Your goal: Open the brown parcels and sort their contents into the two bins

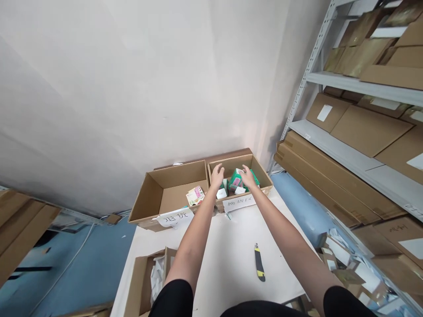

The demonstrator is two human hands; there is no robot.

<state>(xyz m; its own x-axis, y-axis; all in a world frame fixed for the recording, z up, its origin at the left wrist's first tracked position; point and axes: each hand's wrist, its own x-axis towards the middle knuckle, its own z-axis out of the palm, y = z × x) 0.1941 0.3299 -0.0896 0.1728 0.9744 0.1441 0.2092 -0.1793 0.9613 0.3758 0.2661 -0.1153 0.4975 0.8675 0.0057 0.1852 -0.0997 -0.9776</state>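
Two hands, left and right, apart, touch what seems a green carton.

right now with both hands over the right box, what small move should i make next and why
Probably grip the green pack with your right hand and lift it a little. It sits high in the right box, directly under that hand, while your left hand is nearer the white pack.

Two cardboard boxes side by side on table, utility knife nearer
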